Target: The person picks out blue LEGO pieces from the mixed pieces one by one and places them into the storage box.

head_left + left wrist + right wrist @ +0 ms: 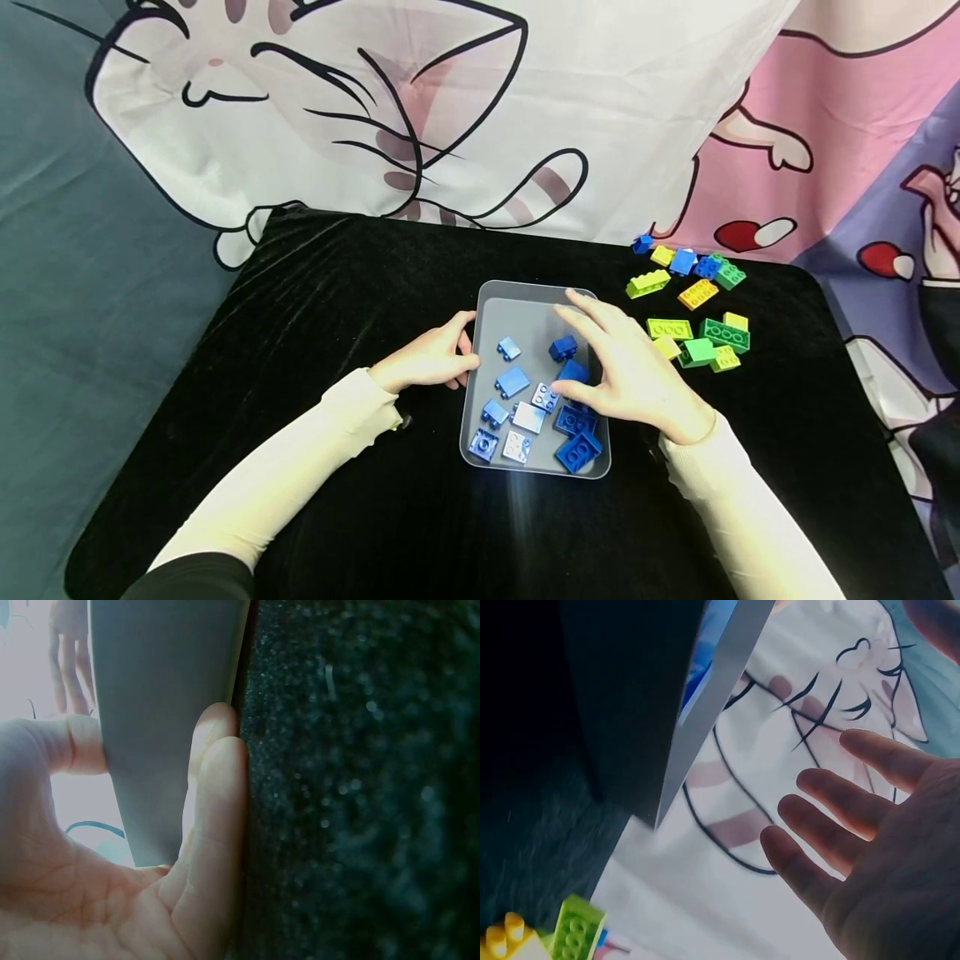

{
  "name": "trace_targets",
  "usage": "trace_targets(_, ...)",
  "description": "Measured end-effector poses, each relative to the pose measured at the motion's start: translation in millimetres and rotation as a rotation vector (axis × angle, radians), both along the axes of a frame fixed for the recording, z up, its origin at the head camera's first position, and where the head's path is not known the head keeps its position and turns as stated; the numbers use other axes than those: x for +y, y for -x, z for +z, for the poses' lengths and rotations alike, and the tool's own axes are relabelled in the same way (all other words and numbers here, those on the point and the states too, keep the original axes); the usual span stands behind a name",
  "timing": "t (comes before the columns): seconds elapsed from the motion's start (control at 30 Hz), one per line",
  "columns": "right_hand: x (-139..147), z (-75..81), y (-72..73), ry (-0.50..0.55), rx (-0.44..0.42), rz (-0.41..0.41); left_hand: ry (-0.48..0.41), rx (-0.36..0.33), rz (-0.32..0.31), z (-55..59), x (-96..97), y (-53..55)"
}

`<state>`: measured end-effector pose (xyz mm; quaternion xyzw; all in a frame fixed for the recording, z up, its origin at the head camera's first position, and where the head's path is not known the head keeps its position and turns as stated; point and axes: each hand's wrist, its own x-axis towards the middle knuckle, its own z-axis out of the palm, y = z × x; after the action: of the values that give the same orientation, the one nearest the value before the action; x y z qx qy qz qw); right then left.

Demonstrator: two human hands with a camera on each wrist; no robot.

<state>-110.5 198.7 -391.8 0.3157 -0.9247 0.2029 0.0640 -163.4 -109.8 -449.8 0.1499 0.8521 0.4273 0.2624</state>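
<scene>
A grey tray [517, 317] holds several toy building bricks: light blue ones [512, 382] at the left, white-and-blue printed ones [517, 447] in the middle, dark blue ones [579, 452] at the right. My left hand [427, 357] grips the tray's left side. In the left wrist view its thumb presses the rim and its fingers [214, 802] lie along the tray's lower edge. Over the tray's right side hovers my right hand [630, 371], fingers spread and nothing in it. The right wrist view shows these fingers [847, 799] apart from the tray wall [630, 712]; part of the dark blue bricks is hidden beneath this hand.
Right of the tray, loose bricks lie in two groups on the black cloth [360, 508]. The far group has a yellow brick [698, 294] and blue ones; the nearer has green bricks [724, 335] and lime ones. A printed cat curtain [630, 100] hangs behind the table.
</scene>
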Motion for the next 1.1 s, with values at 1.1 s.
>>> trace_targets(1.1, 143.9, -3.9, 108.7, -0.177, -0.179, -0.418, -0.008, -0.002, -0.002, 0.5, -0.3, -1.0)
